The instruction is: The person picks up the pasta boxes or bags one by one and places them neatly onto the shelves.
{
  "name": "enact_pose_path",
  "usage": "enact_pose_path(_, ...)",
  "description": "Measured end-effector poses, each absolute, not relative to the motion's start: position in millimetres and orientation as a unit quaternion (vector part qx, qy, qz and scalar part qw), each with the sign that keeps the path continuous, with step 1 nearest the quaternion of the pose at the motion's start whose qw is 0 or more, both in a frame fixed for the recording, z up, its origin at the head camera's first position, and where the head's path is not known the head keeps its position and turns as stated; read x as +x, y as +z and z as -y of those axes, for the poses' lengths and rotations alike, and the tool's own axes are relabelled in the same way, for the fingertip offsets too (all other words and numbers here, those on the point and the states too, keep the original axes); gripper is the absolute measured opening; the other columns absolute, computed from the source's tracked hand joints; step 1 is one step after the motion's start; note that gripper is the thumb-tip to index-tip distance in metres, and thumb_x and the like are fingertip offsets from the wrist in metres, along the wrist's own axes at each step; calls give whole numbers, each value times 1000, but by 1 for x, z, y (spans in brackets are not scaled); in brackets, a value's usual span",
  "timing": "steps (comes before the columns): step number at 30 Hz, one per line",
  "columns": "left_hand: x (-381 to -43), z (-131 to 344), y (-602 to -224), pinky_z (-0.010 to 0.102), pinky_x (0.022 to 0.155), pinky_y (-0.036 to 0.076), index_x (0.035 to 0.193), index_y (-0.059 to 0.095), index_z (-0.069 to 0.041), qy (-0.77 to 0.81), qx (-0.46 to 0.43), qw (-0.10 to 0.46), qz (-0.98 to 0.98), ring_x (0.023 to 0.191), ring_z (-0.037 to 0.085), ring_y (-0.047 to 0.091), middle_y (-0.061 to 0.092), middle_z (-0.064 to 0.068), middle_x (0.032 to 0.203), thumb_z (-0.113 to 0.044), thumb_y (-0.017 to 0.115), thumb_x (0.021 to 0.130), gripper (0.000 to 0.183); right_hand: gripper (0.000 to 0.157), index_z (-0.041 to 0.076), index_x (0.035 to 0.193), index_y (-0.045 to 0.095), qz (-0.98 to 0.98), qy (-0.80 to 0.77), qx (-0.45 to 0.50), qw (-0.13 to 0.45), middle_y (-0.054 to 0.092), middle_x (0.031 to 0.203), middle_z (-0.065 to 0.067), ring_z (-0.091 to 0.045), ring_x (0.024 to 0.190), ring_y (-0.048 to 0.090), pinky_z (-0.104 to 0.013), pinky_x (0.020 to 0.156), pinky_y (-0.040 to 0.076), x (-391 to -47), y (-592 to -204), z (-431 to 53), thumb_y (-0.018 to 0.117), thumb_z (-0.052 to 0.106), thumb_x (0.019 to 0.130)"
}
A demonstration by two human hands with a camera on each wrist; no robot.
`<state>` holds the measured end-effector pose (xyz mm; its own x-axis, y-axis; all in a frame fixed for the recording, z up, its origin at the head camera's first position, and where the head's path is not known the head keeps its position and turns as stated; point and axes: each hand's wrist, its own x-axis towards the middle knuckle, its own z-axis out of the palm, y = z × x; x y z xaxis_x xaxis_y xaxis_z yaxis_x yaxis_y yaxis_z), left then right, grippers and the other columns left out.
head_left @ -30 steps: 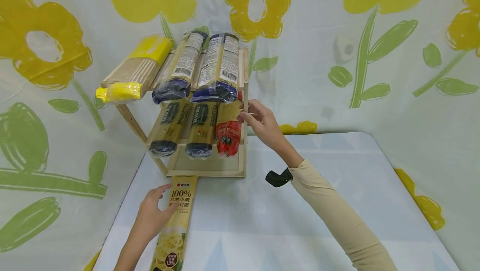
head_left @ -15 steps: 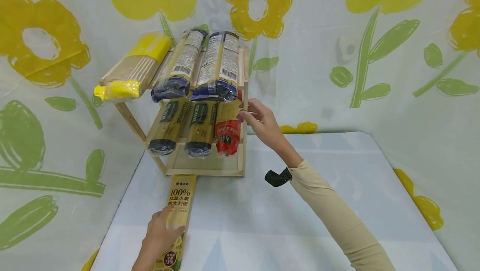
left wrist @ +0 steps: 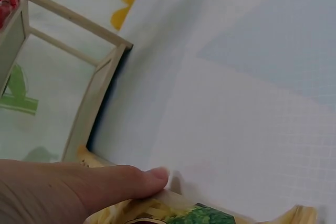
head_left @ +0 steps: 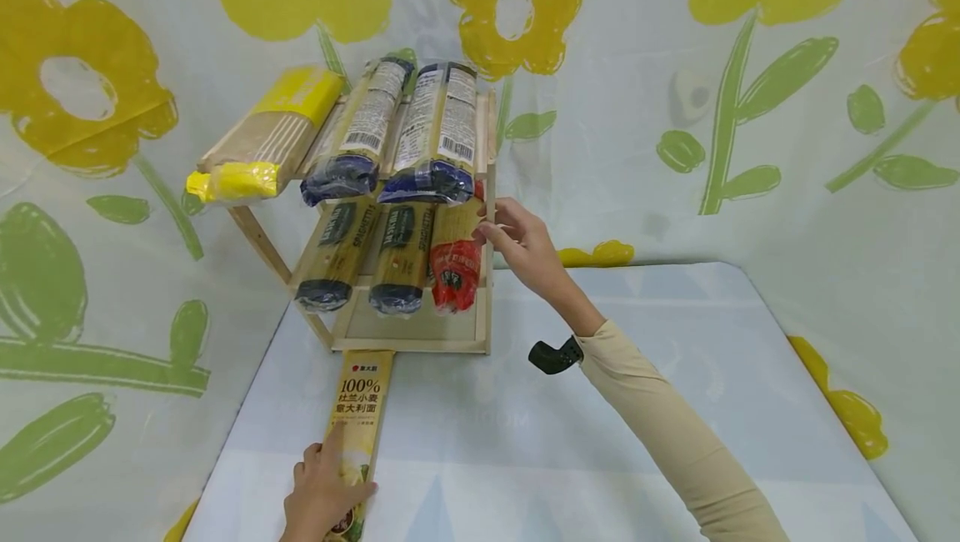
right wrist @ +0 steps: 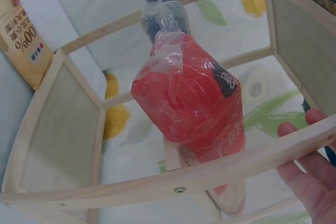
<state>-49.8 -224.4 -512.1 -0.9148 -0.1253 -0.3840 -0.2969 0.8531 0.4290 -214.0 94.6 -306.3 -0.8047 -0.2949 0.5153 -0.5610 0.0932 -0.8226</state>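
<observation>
My left hand (head_left: 318,488) grips the lower half of a long yellow packet of pasta (head_left: 362,388), thumb on its right edge. That packet lies on the table, its far end at the foot of a wooden rack (head_left: 420,347). The left wrist view shows my thumb (left wrist: 131,181) across the packet's edge. My right hand (head_left: 528,250) holds the rack's right front upright, fingers curled round the wooden bar (right wrist: 236,174) in the right wrist view. Just beside those fingers, a red-ended packet of noodles (head_left: 456,275) lies on the rack's middle shelf.
Two dark-ended spaghetti packets (head_left: 397,267) share the middle shelf. Above them are a yellow packet (head_left: 281,129) and blue-ended packets (head_left: 435,133), their ends overhanging the front. The white table (head_left: 637,425) extends right of the rack, with a flowered cloth (head_left: 600,125) behind.
My left hand has come from the packet's upper left side down onto its lower half and taken hold of it. The right hand stays on the rack's upright.
</observation>
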Motion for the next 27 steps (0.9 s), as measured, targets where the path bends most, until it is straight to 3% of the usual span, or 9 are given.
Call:
enact_pose_path(5,-53,222,-512,63,65,43,148,21,-9,225,-114,170,-953,105,50,42,34,37,129,-48,86,60,116,13,-6,109,51,729,609,291,114,62,95,-28,-45,85,61,-50,77,52,-213,-306,-96,48,-1,97)
enact_pose_path(9,-55,219,-511,60,65,43,146,24,-7,215,-119,160,-956,94,46,49,41,35,123,-36,86,61,109,14,-6,109,52,733,606,288,114,63,94,-27,-44,84,61,-41,76,53,-212,-305,-95,49,0,97)
enact_pose_path(13,-56,218,-508,50,58,44,144,27,-8,223,-128,148,-955,78,34,53,45,33,117,-22,82,63,99,15,-7,110,53,737,601,287,116,64,94,-26,-44,84,61,-35,74,53,-212,-303,-94,49,0,97)
enact_pose_path(19,-57,219,-504,40,51,42,142,32,-9,250,-134,145,-948,64,28,51,46,36,117,-11,77,66,89,15,-7,110,53,739,597,288,119,64,94,-27,-44,84,61,-47,76,52,-210,-301,-94,49,0,96)
enact_pose_path(23,-56,219,-508,48,55,43,142,32,-9,241,-132,155,-949,73,34,53,43,36,119,-19,80,66,91,16,-7,110,53,739,599,287,115,63,93,-27,-43,84,60,-56,78,49,-209,-301,-93,49,0,96)
enact_pose_path(27,-54,219,-513,58,63,44,141,31,-7,223,-117,153,-956,87,43,52,41,36,119,-30,86,61,100,17,-7,111,53,739,599,285,119,63,94,-27,-43,84,60,-57,78,49,-208,-302,-92,49,0,96)
